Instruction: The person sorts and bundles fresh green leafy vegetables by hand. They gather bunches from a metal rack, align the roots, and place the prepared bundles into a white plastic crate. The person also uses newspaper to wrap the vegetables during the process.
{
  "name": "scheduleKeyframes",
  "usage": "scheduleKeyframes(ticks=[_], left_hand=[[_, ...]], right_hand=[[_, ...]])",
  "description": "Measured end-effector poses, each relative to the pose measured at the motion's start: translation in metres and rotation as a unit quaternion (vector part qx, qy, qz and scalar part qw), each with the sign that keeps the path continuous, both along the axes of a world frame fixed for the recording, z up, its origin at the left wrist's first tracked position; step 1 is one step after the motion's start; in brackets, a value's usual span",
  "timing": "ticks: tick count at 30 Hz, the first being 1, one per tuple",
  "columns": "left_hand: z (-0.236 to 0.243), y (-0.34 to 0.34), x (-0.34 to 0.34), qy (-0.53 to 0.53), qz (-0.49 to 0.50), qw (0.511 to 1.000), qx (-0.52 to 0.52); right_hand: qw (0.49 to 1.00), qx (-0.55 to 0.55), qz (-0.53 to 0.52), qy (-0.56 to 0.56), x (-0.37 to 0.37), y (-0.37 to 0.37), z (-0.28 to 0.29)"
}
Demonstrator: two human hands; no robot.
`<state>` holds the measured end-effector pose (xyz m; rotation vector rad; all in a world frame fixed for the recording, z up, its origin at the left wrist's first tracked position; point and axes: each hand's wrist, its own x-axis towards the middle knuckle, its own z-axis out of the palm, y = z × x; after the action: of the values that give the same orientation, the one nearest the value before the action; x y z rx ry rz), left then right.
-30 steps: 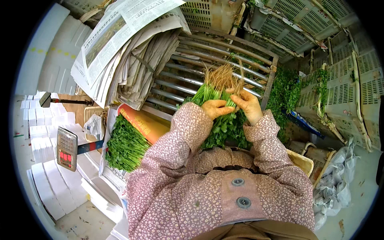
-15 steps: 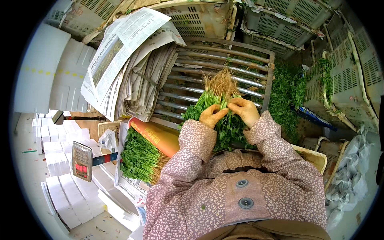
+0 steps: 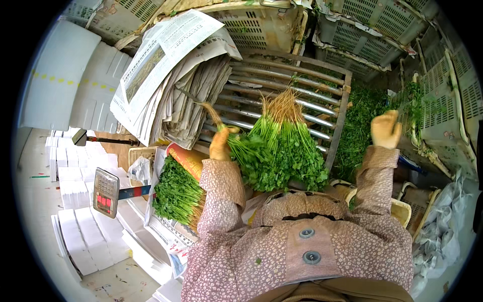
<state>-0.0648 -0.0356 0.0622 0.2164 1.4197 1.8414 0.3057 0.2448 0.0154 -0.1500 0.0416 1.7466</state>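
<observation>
Left hand (image 3: 220, 145): clamping fingers and thumb around the stems of a small bunch (image 3: 249, 151) of leafy greens.
Small bunch: pointing brown roots up and away to the left, spreading leaves to the right, overlapping the large bunch (image 3: 289, 146).
Right hand (image 3: 386, 131): hovering well apart from the left hand, off the right side of the slatted rack (image 3: 343, 108); curling fingers inward; cannot tell whether gripping anything.
Large bunch: lying on the rack between both hands, pointing roots away from the body and leaves toward it.
Slatted rack: carrying the large bunch on metal bars.
Newspaper stack (image 3: 173, 95): resting at the far left of the rack, partly covering its bars.
Side bundle (image 3: 176, 194): lying on newspaper beside the left sleeve (image 3: 221, 186), just beside an orange sheet (image 3: 186, 158).
Scale display (image 3: 105, 192): glowing red, standing left of the side bundle.
White stacks (image 3: 83, 241): standing at the lower left.
Loose greens (image 3: 359, 121): heaping up beyond the rack's right edge.
Slotted crates (image 3: 445, 103): lining the right and far sides.
Plastic bags (image 3: 443, 231): crumpling together at the lower right.
</observation>
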Motion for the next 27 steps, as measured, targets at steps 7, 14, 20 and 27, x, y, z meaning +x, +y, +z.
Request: scheduleKeyframes(ticks=[7, 14, 20, 27], left_hand=[[0.008, 0.040, 0.097, -0.015, -0.391, 0.914, -0.104], [0.021, 0.045, 0.085, 0.132, -0.372, 0.905, -0.160], [-0.051, 0.105, 0.029, 0.574, -0.258, 0.658, -0.412], [-0.073, 0.088, -0.008, 0.368, -0.303, 0.751, -0.456]], right_hand=[[0.721, 0.337, 0.447, -0.408, -0.123, -0.111, 0.076], [0.678, 0.313, 0.460, -0.481, -0.046, -0.100, 0.103], [0.417, 0.256, 0.349, -0.799, -0.101, -0.034, 0.005], [0.451, 0.328, 0.229, -0.798, -0.172, -0.063, -0.030]])
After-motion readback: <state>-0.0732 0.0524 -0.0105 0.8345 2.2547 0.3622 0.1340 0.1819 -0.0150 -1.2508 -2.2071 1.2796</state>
